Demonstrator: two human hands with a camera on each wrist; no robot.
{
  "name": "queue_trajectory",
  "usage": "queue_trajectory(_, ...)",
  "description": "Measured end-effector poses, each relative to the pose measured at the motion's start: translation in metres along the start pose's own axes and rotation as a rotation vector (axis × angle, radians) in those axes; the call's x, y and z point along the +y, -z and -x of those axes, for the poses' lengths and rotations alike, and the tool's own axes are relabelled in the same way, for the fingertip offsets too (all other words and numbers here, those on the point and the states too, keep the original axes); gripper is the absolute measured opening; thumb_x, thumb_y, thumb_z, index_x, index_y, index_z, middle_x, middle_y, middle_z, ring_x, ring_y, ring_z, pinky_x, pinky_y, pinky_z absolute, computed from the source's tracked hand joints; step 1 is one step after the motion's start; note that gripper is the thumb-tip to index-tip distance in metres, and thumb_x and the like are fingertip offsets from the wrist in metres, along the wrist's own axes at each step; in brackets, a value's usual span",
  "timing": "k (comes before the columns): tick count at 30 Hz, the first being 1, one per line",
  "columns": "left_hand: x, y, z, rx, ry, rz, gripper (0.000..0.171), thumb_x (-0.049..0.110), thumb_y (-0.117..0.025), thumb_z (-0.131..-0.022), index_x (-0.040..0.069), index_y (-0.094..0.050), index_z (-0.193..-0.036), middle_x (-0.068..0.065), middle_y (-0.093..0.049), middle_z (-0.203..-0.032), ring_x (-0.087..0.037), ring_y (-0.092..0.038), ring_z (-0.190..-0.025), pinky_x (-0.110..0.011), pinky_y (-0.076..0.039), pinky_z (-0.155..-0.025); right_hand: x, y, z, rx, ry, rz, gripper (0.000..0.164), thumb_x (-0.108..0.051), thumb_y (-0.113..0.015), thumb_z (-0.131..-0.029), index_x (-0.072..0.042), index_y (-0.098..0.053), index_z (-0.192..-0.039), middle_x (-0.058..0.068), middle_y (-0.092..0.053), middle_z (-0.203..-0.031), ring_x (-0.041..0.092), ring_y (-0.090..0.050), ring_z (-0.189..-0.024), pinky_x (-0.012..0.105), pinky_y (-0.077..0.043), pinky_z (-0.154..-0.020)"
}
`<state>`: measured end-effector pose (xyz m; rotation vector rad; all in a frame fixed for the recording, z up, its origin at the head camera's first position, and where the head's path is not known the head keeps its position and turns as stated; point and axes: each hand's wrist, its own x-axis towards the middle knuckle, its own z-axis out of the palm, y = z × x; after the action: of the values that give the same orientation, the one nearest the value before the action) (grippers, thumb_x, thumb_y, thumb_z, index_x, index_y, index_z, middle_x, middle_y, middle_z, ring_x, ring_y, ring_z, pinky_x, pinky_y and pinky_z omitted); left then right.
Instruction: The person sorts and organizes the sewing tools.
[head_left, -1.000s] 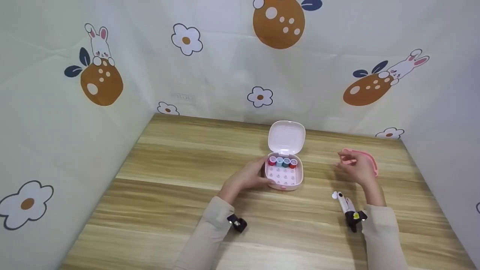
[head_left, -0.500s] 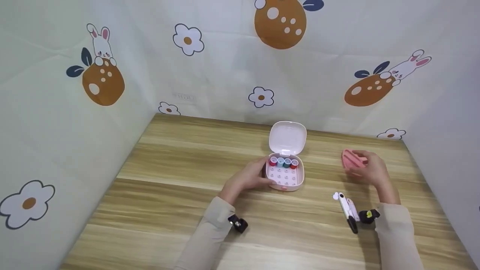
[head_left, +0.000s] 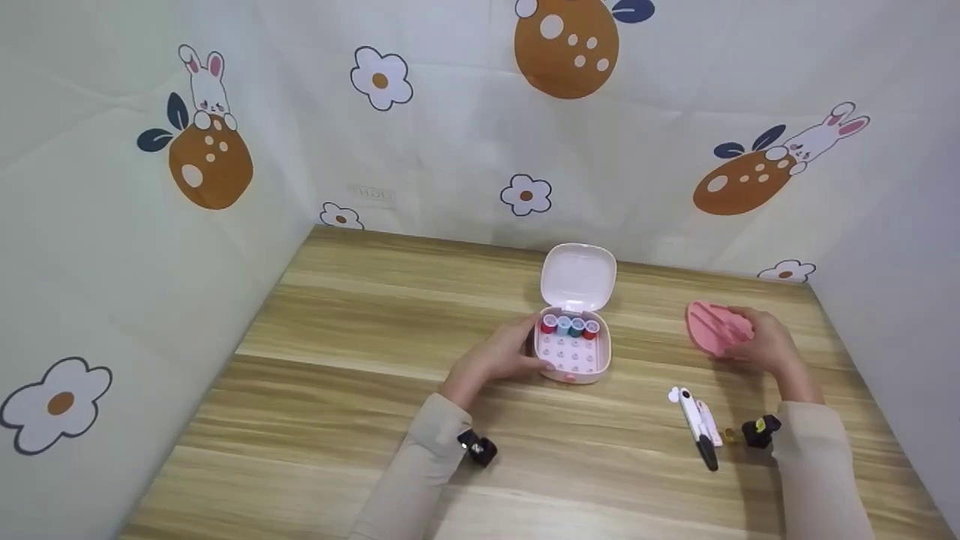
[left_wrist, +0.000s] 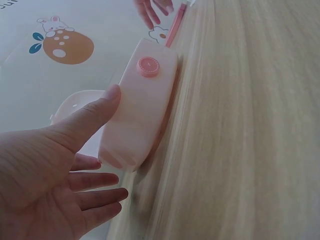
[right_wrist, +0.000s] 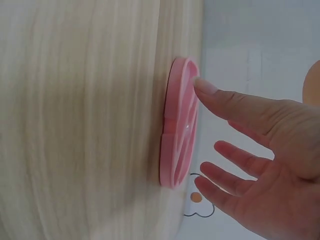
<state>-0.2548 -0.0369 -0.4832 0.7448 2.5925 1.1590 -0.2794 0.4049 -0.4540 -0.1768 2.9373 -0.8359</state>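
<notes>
Wooden table (head_left: pixel 360 315) under box (head_left: pixel 568 349), tray (head_left: pixel 705 330)

Long and plain, a beige left sleeve (head_left: pixel 420 465) shows soft creases, matched by the right sleeve (head_left: pixel 821 465). Blocky and black, the left wrist camera (head_left: pixel 487 453) bears a small pale mark (head_left: pixel 477 448); the right wrist camera (head_left: pixel 756 436), also black, shows a yellow-green patch (head_left: pixel 760 424) from where I stand.

The right hand (right_wrist: pixel 285 175) reaches to a pink tray (right_wrist: pixel 172 100) on the wooden table (right_wrist: pixel 95 125).
</notes>
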Motion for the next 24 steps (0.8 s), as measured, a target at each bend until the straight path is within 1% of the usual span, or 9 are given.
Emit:
queue_trajectory(5, 0.0, -0.001, 0.0, -0.006, 0.013, 0.018, 0.092, 0.023, -0.085, -0.091, 0.007, -0.033, -0.165, -0.017, -0.047, -0.162, -0.033, -0.043, -0.151, -0.044, -0.032, -0.128, 0.006, 0.005, -0.004, -0.051, 0.001, -0.01, 0.094, -0.003, -0.088, -0.077, 0.022, -0.034, -0.15, 0.053, -0.042, -0.14, 0.068, -0.041, -0.13, 0.079, -0.031, -0.113)
queue_trajectory(8, 0.0, 0.0, 0.0, 0.0, 0.026, 0.015, 0.094, 0.025, -0.086, -0.09, 0.008, -0.033, -0.165, -0.017, -0.048, -0.162, -0.033, -0.044, -0.151, -0.045, -0.033, -0.128, 0.008, 0.01, -0.007, -0.085, 0.002, -0.006, 0.101, -0.004, -0.09, -0.074, 0.022, -0.03, -0.151, 0.054, -0.036, -0.144, 0.07, -0.036, -0.133, 0.079, -0.028, -0.115)
queue_trajectory(13, 0.001, 0.0, 0.001, -0.001, 0.031, 0.03, 0.094, 0.022, -0.086, -0.089, 0.01, -0.033, -0.166, -0.016, -0.048, -0.162, -0.033, -0.045, -0.15, -0.044, -0.034, -0.128, 0.013, 0.018, -0.012, -0.16, -0.043, -0.029, 0.111, -0.006, -0.092, -0.075, 0.019, -0.021, -0.156, 0.053, -0.023, -0.152, 0.07, -0.024, -0.141, 0.08, -0.023, -0.117)
queue_trajectory(19, 0.0, -0.001, 0.001, -0.004, 0.029, 0.039, 0.093, 0.022, -0.086, -0.09, 0.009, -0.034, -0.165, -0.015, -0.048, -0.162, -0.032, -0.044, -0.151, -0.044, -0.032, -0.128, 0.023, 0.025, -0.017, -0.245, -0.112, -0.097, 0.118, -0.009, -0.09, -0.079, 0.012, -0.008, -0.162, 0.049, -0.006, -0.16, 0.07, -0.007, -0.147, 0.081, -0.013, -0.119)
queue_trajectory(21, -0.001, 0.0, 0.001, -0.007, 0.034, 0.035, 0.094, 0.024, -0.086, -0.09, 0.009, -0.033, -0.166, -0.015, -0.047, -0.163, -0.033, -0.044, -0.151, -0.044, -0.032, -0.128, 0.026, 0.026, -0.018, -0.266, -0.12, -0.112, 0.118, -0.01, -0.089, -0.082, 0.01, -0.005, -0.163, 0.049, -0.003, -0.161, 0.071, -0.006, -0.146, 0.082, -0.013, -0.118)
queue_trajectory(24, -0.002, 0.0, 0.0, -0.003, 0.004, 0.017, 0.093, 0.024, -0.086, -0.09, 0.008, -0.033, -0.165, -0.017, -0.048, -0.161, -0.033, -0.045, -0.15, -0.045, -0.033, -0.128, 0.031, 0.027, -0.018, -0.277, -0.1, -0.145, 0.113, -0.005, -0.084, -0.084, 0.012, -0.004, -0.162, 0.048, -0.005, -0.161, 0.071, -0.011, -0.145, 0.079, -0.019, -0.119)
